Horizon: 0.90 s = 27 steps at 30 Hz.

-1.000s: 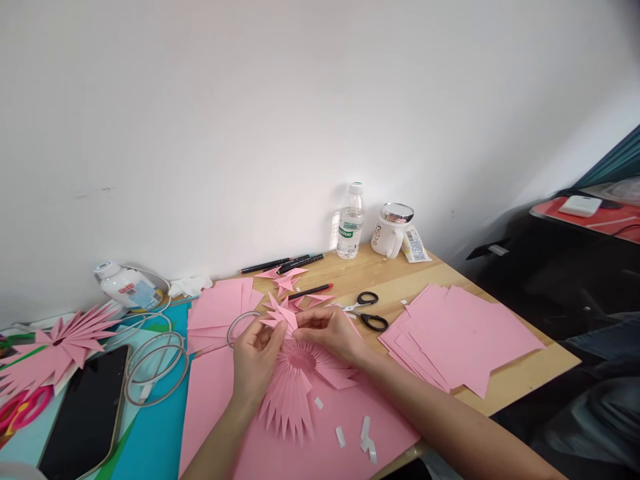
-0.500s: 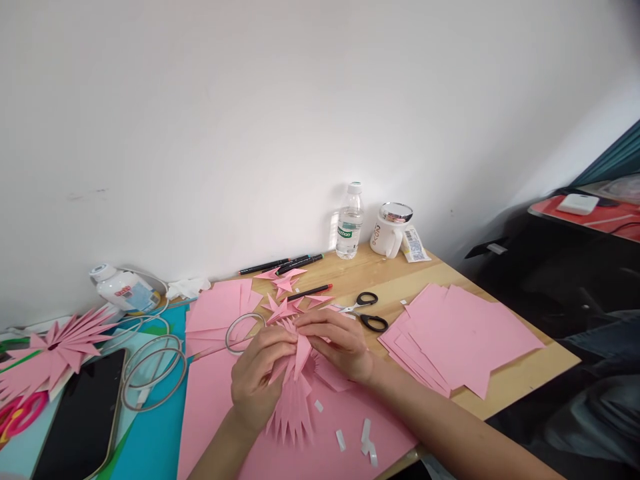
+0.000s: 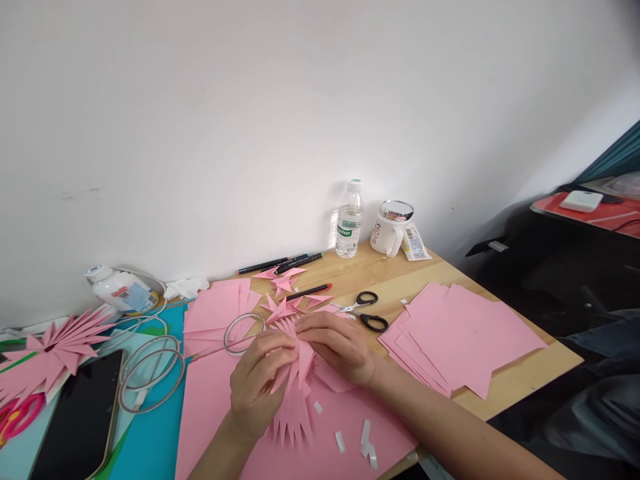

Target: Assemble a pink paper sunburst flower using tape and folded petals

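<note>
A pink folded paper flower point(image 3: 295, 400) with pointed petals lies on a large pink sheet point(image 3: 320, 440) in front of me. My left hand point(image 3: 257, 383) rests on its left side, fingers curled and pinching a folded pink petal piece point(image 3: 303, 357). My right hand point(image 3: 335, 343) presses down on the flower's top from the right, fingers bent onto the paper beside the left hand's fingertips. Small pink star shapes point(image 3: 285, 280) lie just behind the hands.
Black scissors point(image 3: 367, 313), markers point(image 3: 280, 265), a water bottle point(image 3: 349, 220) and a white mug point(image 3: 390, 230) stand behind. A stack of pink sheets point(image 3: 460, 337) lies right. A tablet point(image 3: 80, 417), wire rings point(image 3: 150, 363), another pink flower point(image 3: 50, 350) and a glue bottle point(image 3: 117, 290) are left. White paper scraps point(image 3: 365, 437) lie near.
Both hands came down from holding a small star above the flower to pressing a folded piece onto its centre; since half a second ago they barely moved.
</note>
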Motion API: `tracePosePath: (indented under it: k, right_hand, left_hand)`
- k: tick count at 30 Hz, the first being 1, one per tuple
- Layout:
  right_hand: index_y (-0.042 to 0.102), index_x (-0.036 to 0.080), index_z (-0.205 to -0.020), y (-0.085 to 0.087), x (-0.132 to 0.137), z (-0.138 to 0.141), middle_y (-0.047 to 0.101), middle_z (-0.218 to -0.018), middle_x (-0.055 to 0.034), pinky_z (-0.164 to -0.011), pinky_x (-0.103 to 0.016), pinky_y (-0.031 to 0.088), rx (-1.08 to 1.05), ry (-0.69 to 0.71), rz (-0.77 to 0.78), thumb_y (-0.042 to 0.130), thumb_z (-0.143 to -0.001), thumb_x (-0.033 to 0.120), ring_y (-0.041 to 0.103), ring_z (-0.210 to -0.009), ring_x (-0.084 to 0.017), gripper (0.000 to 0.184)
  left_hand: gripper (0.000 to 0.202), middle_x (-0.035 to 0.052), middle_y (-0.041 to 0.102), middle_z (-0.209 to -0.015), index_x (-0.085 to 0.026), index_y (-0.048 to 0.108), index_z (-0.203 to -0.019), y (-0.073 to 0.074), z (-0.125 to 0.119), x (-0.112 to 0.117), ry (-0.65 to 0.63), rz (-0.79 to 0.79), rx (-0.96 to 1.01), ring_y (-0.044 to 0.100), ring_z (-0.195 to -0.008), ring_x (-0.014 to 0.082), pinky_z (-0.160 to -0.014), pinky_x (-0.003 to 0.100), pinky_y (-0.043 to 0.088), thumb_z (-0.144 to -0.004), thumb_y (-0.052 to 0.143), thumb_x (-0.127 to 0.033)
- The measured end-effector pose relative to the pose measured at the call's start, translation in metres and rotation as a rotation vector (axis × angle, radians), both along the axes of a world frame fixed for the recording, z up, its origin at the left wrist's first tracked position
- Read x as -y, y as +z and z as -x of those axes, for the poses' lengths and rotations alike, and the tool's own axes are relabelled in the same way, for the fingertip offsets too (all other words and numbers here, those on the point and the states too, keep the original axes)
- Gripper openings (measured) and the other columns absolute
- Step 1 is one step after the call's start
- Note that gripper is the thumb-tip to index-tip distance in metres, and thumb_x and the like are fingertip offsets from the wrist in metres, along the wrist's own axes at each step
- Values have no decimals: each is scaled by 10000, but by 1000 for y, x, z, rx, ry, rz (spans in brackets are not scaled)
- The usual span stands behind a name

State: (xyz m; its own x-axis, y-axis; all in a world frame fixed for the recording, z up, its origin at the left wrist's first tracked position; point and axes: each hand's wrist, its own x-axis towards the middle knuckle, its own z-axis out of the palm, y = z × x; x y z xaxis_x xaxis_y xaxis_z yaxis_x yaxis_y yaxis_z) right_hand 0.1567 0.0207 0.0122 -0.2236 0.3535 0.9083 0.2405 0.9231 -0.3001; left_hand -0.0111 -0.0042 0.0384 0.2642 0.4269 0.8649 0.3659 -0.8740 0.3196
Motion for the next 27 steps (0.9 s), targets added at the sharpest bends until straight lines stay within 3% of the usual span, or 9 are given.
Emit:
tracePosePath:
  k: [5, 11, 14, 16, 18, 21, 24, 27]
  right_hand:
    - [586, 184, -1042, 4, -1, 3, 668, -904, -97, -744, -299, 553, -26, 33, 96, 494, -855, 57, 641, -881, -166, 244]
    - [589, 186, -1013, 3, 0, 4, 668, -903, -93, -730, -275, 540, -52, 31, 81, 486, -830, 28, 634, -871, -159, 262]
    - [604, 181, -953, 2, 1, 5, 674, -869, -86, -744, -283, 532, -41, 82, 181, 508, -836, 76, 634, -853, -162, 184]
    - [613, 186, -874, 2, 1, 6, 669, -802, -60, -701, -276, 530, -42, 121, 375, 562, -837, 177, 631, -770, -154, 64]
    - [608, 185, -778, 0, 0, 8, 643, -729, -29, -625, -256, 519, -82, 161, 668, 628, -803, 300, 612, -668, -136, 120]
    - [598, 170, -739, -3, -4, 8, 616, -685, -1, -591, -250, 502, -178, 285, 1069, 736, -684, 382, 604, -625, -130, 259]
    - [627, 162, -817, -3, -10, 6, 627, -754, -8, -657, -259, 491, -244, 405, 1181, 775, -634, 361, 608, -699, -136, 309]
    - [652, 163, -813, -3, -15, 4, 609, -802, -16, -661, -245, 473, -269, 412, 1155, 688, -734, 388, 575, -723, -121, 242]
  left_hand:
    - [261, 57, 642, -858, -213, 622, -942, -1, -1, -1, 24, -21, -6, 630, -806, 187, -657, 317, 547, -780, 568, -16]
    - [402, 54, 680, -888, -221, 603, -1058, -14, 1, -3, -8, 47, 88, 635, -840, 202, -694, 336, 532, -738, 599, 23]
    - [297, 45, 676, -847, -233, 657, -949, -12, -1, -4, 40, 91, 47, 623, -811, 195, -727, 338, 510, -742, 614, -25]
    - [154, 43, 668, -830, -223, 669, -836, -9, -4, -4, 95, 251, 70, 618, -800, 194, -731, 325, 501, -742, 646, -104]
    - [20, 27, 646, -752, -206, 647, -733, -7, -6, -5, 174, 514, 138, 606, -723, 178, -662, 285, 495, -737, 665, -199]
    - [180, -12, 552, -588, -184, 592, -608, -8, -7, -8, 245, 896, 238, 530, -561, 137, -511, 230, 443, -712, 672, -307]
    - [205, -13, 542, -588, -174, 608, -614, -9, -6, -11, 173, 1109, 339, 508, -530, 126, -468, 217, 432, -669, 689, -354]
    - [173, 0, 568, -625, -174, 663, -653, -9, -6, -13, 116, 1172, 350, 529, -533, 128, -458, 215, 441, -630, 714, -337]
